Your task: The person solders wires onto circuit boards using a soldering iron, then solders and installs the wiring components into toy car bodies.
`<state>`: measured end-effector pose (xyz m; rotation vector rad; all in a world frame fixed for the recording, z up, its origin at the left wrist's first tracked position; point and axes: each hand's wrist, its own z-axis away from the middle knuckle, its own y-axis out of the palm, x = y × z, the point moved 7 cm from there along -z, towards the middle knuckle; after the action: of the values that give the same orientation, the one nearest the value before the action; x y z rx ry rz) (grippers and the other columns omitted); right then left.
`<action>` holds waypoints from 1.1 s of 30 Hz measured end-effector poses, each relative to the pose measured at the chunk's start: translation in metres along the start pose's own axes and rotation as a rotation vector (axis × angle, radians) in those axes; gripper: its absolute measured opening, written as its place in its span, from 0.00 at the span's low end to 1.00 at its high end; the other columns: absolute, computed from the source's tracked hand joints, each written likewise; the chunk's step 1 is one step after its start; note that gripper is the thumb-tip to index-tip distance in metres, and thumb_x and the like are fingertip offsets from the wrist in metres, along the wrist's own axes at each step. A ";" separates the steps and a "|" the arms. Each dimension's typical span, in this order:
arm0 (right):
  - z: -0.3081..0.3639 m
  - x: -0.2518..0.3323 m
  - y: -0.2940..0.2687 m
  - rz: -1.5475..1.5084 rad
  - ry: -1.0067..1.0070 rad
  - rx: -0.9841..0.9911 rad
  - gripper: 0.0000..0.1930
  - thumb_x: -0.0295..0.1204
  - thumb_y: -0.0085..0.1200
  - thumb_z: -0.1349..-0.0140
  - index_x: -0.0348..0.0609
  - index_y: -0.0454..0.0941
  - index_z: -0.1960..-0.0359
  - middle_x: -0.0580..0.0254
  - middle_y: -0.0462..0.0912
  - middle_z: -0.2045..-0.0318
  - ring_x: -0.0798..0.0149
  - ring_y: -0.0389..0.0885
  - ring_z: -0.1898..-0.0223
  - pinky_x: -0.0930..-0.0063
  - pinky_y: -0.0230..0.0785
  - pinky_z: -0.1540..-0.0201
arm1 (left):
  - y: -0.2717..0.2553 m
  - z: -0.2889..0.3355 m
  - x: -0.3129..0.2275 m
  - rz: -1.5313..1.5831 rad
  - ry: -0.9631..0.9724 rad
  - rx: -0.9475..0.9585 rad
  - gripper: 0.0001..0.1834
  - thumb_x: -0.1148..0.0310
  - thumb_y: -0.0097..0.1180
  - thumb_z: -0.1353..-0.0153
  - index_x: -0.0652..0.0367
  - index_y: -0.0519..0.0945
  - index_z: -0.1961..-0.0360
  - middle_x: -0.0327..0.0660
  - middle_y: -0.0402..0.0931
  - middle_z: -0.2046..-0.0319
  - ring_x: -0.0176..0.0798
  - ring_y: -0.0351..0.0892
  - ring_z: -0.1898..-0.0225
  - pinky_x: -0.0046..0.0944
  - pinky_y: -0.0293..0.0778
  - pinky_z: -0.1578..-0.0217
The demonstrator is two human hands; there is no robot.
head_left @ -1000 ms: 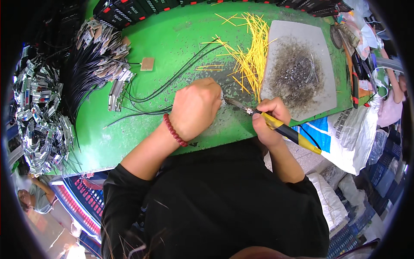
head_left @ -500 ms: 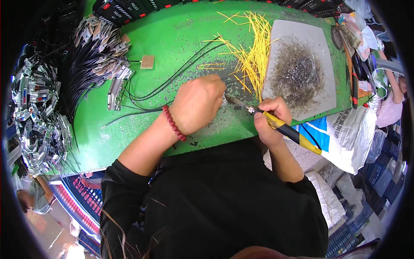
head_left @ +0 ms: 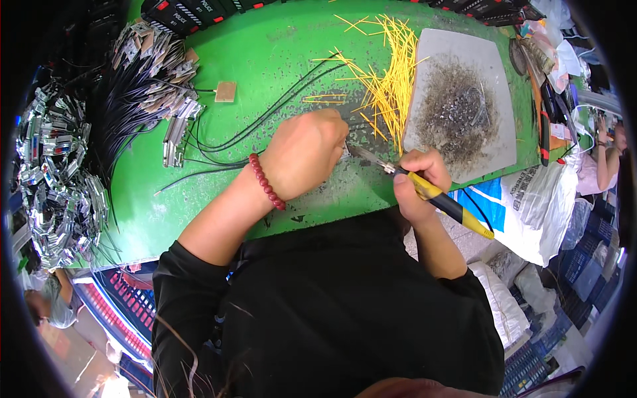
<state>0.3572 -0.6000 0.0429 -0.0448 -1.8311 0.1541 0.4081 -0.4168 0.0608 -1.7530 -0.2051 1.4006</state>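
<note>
A yellow and black soldering iron (head_left: 451,207) is held in my right hand (head_left: 419,184), its fingers wrapped round the handle. The metal tip (head_left: 366,156) points left and reaches close to the fingertips of my left hand (head_left: 309,151). That hand is closed, back upward, over the green table, with a red bead bracelet on its wrist. A small pale bit shows at its fingertips, but what it pinches is mostly hidden. Black cables (head_left: 272,106) lie behind and left of it, some running under the hand.
Thin yellow sticks (head_left: 391,79) are heaped behind my hands, beside a grey board (head_left: 458,46) with dark residue. At left lie bundled black wires with metal-ended pieces (head_left: 156,73), silvery parts (head_left: 63,172) and a square tan piece (head_left: 225,91). Black cases (head_left: 192,14) line the far edge.
Both hands and the soldering iron keep nearly the same pose; the view has shifted very slightly. A person at the far right edge has moved an arm.
</note>
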 end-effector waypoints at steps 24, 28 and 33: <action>-0.071 0.018 0.027 0.400 -0.099 0.113 0.18 0.21 0.63 0.45 0.51 0.78 0.53 0.62 0.81 0.76 0.64 0.81 0.77 0.73 0.73 0.70 | -0.005 0.005 -0.003 0.000 0.045 -0.009 0.04 0.74 0.58 0.48 0.62 0.75 0.75 0.46 0.75 0.71 0.54 0.78 0.66 0.50 0.75 0.66; -0.066 0.020 0.028 0.356 -0.054 0.090 0.16 0.20 0.62 0.45 0.50 0.78 0.54 0.62 0.80 0.77 0.66 0.80 0.77 0.74 0.72 0.73 | -0.010 0.009 -0.003 0.150 0.020 0.003 0.05 0.74 0.60 0.48 0.62 0.77 0.72 0.46 0.78 0.70 0.55 0.80 0.66 0.50 0.75 0.67; -0.053 0.025 0.043 0.273 -0.080 0.133 0.18 0.16 0.61 0.46 0.45 0.76 0.54 0.61 0.78 0.77 0.65 0.80 0.77 0.72 0.72 0.72 | -0.012 0.009 0.003 0.379 -0.060 -0.074 0.05 0.72 0.60 0.45 0.61 0.77 0.71 0.48 0.80 0.72 0.57 0.80 0.68 0.51 0.75 0.67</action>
<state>0.3999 -0.5504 0.0750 -0.1987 -1.8839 0.4750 0.4062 -0.4031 0.0667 -1.8792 0.0489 1.7348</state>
